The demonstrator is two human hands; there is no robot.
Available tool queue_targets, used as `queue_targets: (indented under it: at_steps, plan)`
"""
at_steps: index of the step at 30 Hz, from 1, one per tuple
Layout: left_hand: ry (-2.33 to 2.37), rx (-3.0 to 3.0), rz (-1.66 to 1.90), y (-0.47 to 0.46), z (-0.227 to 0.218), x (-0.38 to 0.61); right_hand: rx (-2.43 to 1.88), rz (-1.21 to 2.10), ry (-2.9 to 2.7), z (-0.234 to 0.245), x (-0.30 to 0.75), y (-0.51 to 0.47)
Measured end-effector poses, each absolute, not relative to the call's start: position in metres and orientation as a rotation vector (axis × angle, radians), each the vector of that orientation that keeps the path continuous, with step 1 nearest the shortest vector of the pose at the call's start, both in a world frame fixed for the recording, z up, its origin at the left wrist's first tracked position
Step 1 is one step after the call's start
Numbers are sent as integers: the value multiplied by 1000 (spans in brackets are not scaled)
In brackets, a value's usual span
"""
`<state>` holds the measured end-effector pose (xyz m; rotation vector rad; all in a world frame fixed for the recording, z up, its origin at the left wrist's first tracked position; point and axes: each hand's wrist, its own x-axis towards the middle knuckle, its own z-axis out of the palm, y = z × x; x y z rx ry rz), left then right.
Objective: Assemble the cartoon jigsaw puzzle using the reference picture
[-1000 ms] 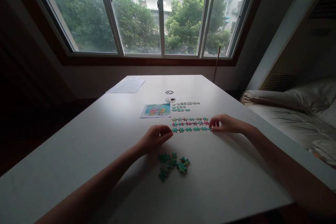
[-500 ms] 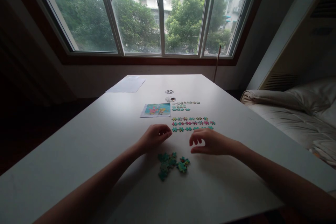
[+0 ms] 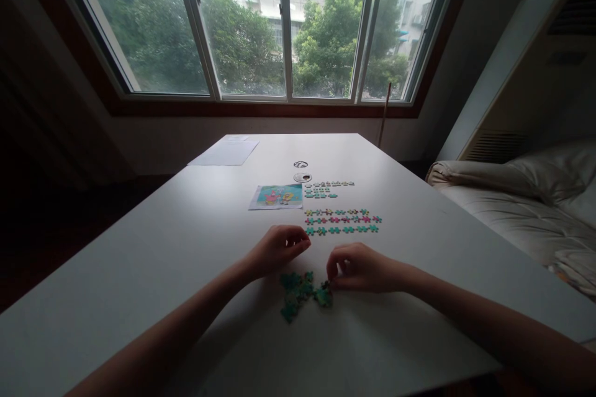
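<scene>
My right hand (image 3: 361, 268) is at the right edge of a small pile of green jigsaw puzzle pieces (image 3: 298, 290), thumb and forefinger closed on a puzzle piece (image 3: 325, 286) there. Beyond the pile, my left hand (image 3: 278, 248) hovers with fingers curled and tips together, close to the left end of the nearest row of puzzle pieces (image 3: 348, 230). Whether it holds anything is hidden. Several more pieces lie in a pink-and-green row (image 3: 344, 219) and a yellowish row (image 3: 339, 212) behind.
A cartoon picture sheet (image 3: 278, 196) lies left of the rows. Shorter rows of pieces (image 3: 321, 190) and two round stickers or marks (image 3: 302, 177) sit farther back. Papers (image 3: 226, 152) rest at the white table's (image 3: 139, 260) far left. A padded couch (image 3: 498, 198) stands on the right.
My right hand has come down and toward me, left to the pile, and its fingers have closed. My left hand has shifted slightly right and nearer.
</scene>
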<state>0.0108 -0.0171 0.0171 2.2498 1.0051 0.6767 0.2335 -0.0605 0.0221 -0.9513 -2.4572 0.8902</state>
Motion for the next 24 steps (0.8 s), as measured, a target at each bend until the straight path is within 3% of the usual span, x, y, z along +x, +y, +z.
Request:
queue_targets:
  at_steps: [4, 12, 24]
  plan:
    - [836, 2240, 583, -28, 26, 16, -980, 1004, -2308, 22, 232, -59]
    - [741, 2229, 566, -38, 29, 23, -1006, 908, -2170, 24, 230, -57]
    - [944, 2060, 658, -30, 27, 22, -1031, 223, -2207, 14, 232, -56]
